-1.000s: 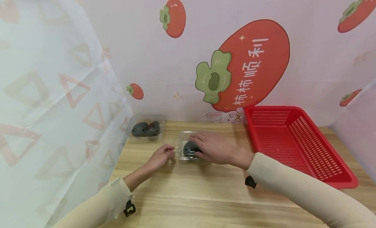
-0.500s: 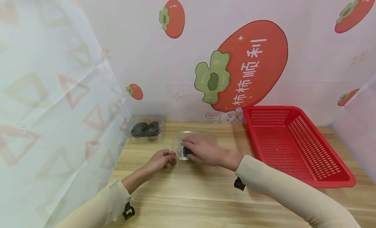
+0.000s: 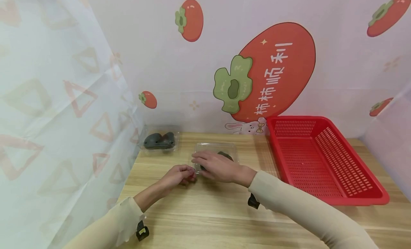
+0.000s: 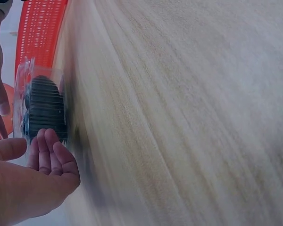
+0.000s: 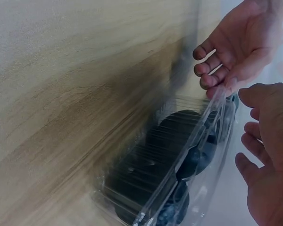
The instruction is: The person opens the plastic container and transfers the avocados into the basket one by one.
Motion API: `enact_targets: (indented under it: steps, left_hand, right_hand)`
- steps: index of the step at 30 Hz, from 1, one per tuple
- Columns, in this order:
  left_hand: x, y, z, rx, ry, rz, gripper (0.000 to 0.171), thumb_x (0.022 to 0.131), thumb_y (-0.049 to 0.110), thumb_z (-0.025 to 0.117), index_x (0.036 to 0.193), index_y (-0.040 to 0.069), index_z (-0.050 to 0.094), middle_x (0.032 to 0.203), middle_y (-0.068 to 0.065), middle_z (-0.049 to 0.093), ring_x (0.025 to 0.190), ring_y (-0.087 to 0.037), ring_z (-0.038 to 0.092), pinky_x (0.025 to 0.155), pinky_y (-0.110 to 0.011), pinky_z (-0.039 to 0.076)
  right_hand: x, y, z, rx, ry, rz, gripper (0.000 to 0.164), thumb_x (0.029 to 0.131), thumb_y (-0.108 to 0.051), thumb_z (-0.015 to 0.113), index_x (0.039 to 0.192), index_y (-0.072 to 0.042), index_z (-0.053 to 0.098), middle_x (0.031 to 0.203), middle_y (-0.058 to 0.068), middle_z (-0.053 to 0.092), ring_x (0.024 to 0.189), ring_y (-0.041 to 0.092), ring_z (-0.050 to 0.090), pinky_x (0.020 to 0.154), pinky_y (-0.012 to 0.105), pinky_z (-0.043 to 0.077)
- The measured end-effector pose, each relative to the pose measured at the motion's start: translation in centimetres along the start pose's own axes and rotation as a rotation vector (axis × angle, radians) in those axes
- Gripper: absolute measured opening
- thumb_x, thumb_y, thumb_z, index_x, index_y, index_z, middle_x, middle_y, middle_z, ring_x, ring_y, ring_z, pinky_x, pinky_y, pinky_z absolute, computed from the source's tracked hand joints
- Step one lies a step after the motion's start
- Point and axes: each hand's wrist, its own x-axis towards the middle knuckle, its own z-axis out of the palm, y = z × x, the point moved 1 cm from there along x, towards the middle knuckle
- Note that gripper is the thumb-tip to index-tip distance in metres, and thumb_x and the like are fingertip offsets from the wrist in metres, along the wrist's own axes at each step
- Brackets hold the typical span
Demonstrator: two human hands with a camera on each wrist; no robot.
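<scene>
A clear plastic clamshell box holding dark rounded fruits, avocado-like in look, rests on the table. At its near left corner my left hand has thumb and forefinger at the rim; the right wrist view shows the box's lip pinched between them. The left hand's other fingers curve loosely beside the box wall. Over the box my right hand hovers or rests lightly, covering part of it. Its fingers are relaxed and hold nothing, and in the right wrist view they stand beside the lid.
Another clear box with similar dark fruits stands at the back left against the wall. A red perforated basket occupies the right side. Printed cloth walls enclose the wooden table at the back and sides.
My right hand has slid left across the box, uncovering fruit at its right side. My left hand has edged right, from beside the box to its near left corner.
</scene>
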Motion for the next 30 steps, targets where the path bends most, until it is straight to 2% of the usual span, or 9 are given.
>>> enact_targets:
  steps: [4,10,21,30]
  left_hand:
    - [0.2,0.0,0.1,-0.028,-0.013,0.002,0.032,0.111,0.013,0.049,0.129,-0.010,0.064,0.120,-0.019,0.071,0.106,-0.022,0.069,0.088,-0.034,0.054]
    - [0.2,0.0,0.1,-0.056,-0.014,-0.005,0.031,0.112,0.013,0.050,0.127,-0.011,0.064,0.117,-0.017,0.072,0.100,-0.018,0.069,0.085,-0.031,0.052]
    - [0.4,-0.2,0.1,-0.096,-0.008,-0.030,0.029,0.112,0.013,0.053,0.125,-0.010,0.066,0.114,-0.014,0.073,0.099,-0.016,0.069,0.085,-0.031,0.052]
    - [0.5,-0.4,0.1,-0.129,-0.012,-0.036,0.027,0.111,0.011,0.053,0.124,-0.010,0.066,0.113,-0.013,0.073,0.098,-0.014,0.068,0.086,-0.029,0.054]
  right_hand:
    - [0.2,0.2,0.5,0.029,0.009,-0.004,0.041,0.103,-0.014,0.070,0.143,-0.005,0.063,0.155,0.011,0.056,0.143,0.027,0.054,0.111,0.041,0.049]
    - [0.2,0.4,1.3,0.006,0.025,-0.024,0.035,0.105,-0.015,0.068,0.138,-0.005,0.067,0.151,0.011,0.060,0.140,0.025,0.057,0.110,0.040,0.051]
    - [0.2,0.2,2.1,0.000,0.077,-0.031,0.037,0.102,-0.014,0.072,0.136,-0.001,0.068,0.146,0.013,0.065,0.140,0.027,0.058,0.113,0.041,0.048]
    - [0.2,0.1,2.5,-0.004,0.079,-0.037,0.034,0.101,-0.014,0.074,0.134,-0.002,0.071,0.145,0.014,0.066,0.139,0.027,0.059,0.113,0.040,0.048]
